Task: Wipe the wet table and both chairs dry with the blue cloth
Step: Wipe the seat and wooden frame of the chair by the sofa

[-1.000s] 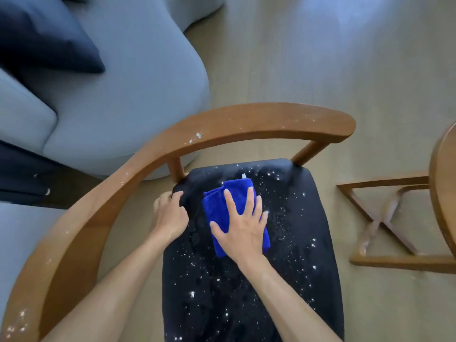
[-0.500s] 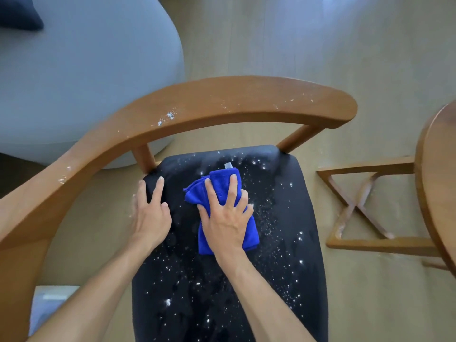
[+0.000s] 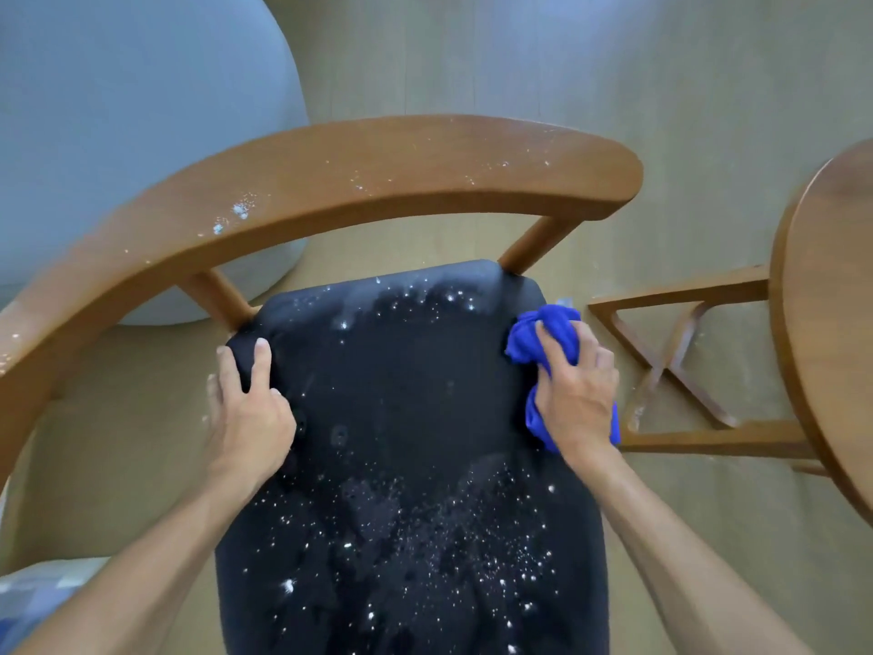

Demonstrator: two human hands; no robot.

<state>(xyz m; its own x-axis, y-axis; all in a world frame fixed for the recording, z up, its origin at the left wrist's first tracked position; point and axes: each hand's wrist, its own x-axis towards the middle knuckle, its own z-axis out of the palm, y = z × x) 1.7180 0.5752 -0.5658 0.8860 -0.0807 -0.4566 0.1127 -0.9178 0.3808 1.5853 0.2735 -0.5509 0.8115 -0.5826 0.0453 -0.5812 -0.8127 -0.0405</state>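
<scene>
A wooden chair with a curved backrest (image 3: 378, 182) and a black seat (image 3: 406, 418) fills the view. Water drops speckle the near part and the far edge of the seat, and some sit on the backrest. My right hand (image 3: 574, 394) grips the bunched blue cloth (image 3: 543, 333) at the seat's right edge. My left hand (image 3: 250, 408) holds the seat's far left corner, fingers curled over the edge. The round wooden table (image 3: 831, 333) shows at the right.
The table's wooden cross base (image 3: 671, 371) stands on the floor just right of the chair. A pale blue sofa (image 3: 118, 134) sits beyond the chair at the upper left. Light wood floor (image 3: 519, 54) lies beyond the backrest.
My right hand has swept the cloth from the seat's far middle to its right edge, bunching it. The band it crossed looks darker with fewer drops. My left hand stayed at the left corner.
</scene>
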